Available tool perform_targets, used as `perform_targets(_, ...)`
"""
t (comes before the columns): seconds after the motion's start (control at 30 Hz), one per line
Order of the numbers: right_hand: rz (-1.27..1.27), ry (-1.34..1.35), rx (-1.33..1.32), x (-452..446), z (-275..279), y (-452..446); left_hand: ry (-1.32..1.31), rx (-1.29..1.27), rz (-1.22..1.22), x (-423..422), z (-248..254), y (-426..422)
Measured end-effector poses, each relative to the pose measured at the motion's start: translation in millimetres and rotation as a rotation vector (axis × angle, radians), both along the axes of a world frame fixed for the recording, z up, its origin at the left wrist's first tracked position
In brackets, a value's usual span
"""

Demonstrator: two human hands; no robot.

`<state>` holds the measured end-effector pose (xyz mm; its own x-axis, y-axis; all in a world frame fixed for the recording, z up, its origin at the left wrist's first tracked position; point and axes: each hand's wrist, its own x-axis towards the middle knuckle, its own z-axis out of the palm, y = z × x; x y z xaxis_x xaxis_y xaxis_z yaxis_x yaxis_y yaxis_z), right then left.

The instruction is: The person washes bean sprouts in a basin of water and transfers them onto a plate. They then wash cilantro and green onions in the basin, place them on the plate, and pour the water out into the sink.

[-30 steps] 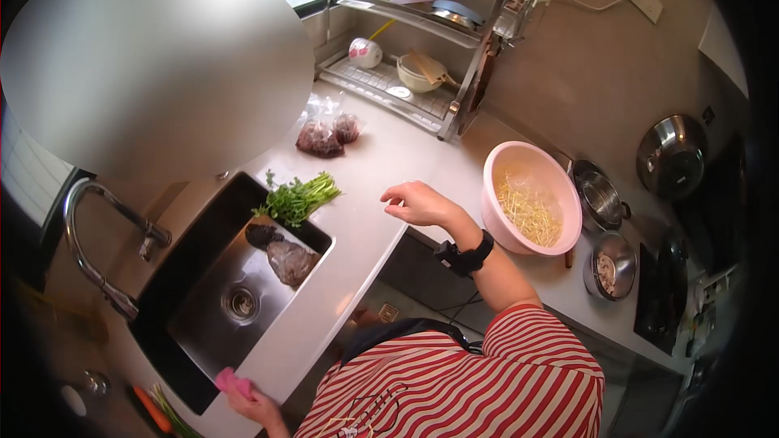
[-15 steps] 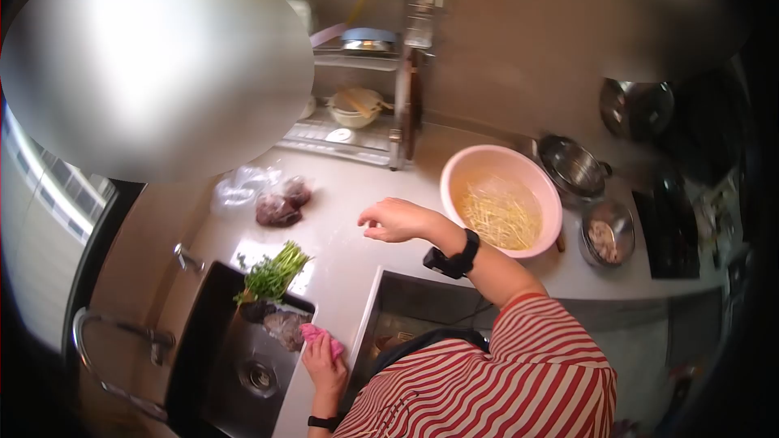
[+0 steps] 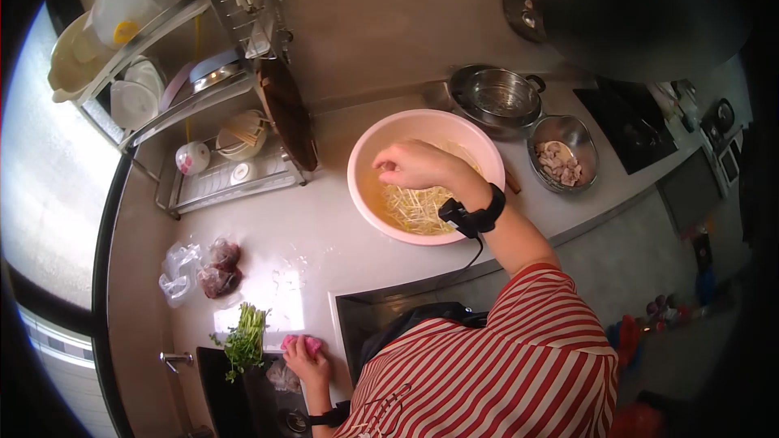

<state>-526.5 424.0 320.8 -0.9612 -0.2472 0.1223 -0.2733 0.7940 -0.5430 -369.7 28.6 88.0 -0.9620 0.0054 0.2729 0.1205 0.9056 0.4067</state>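
Observation:
My left hand (image 3: 312,365) rests at the sink's edge, fingers closed over a bunched pink cloth (image 3: 300,345). Right beside it, a greyish bundle in clear plastic (image 3: 282,376) lies in the dark sink (image 3: 219,393). Leafy green herbs (image 3: 246,342) lie across the sink's back rim. Above a pink basin (image 3: 363,212), my right hand (image 3: 418,164) is held with curled fingers pressed together; whatever they may hold is hidden. Pale bean sprouts (image 3: 418,209) fill the basin below it, partly covered by the hand and forearm.
Dark red bagged lumps (image 3: 220,269) and a crumpled clear bag (image 3: 178,272) lie on the counter. A dish rack (image 3: 235,186) stands at the back left. Right of the basin are a steel pot (image 3: 505,97), a metal bowl with pale meat pieces (image 3: 561,164) and a black cooktop (image 3: 629,131).
My right hand has moved from the bare counter to over the pink basin. The view has turned rightward. My left hand stays on the pink cloth at the sink edge.

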Motion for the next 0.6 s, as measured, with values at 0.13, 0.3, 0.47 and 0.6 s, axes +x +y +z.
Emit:
perform_targets(0.13,-0.011,-0.037,-0.031,10,-1,27,0.05,0.15,-0.102,-26,5,10)
perform_targets(0.3,0.171,-0.037,-0.069,5,20,17,0.017,0.335,-0.228,-47,21,35)
perform_targets(0.47,0.277,0.041,-0.055,-24,53,6,-0.055,0.277,-0.263,-52,16,19)
perform_targets(0.6,0.018,0.085,-0.018,-32,55,32,-0.067,0.231,-0.196,-45,10,27)
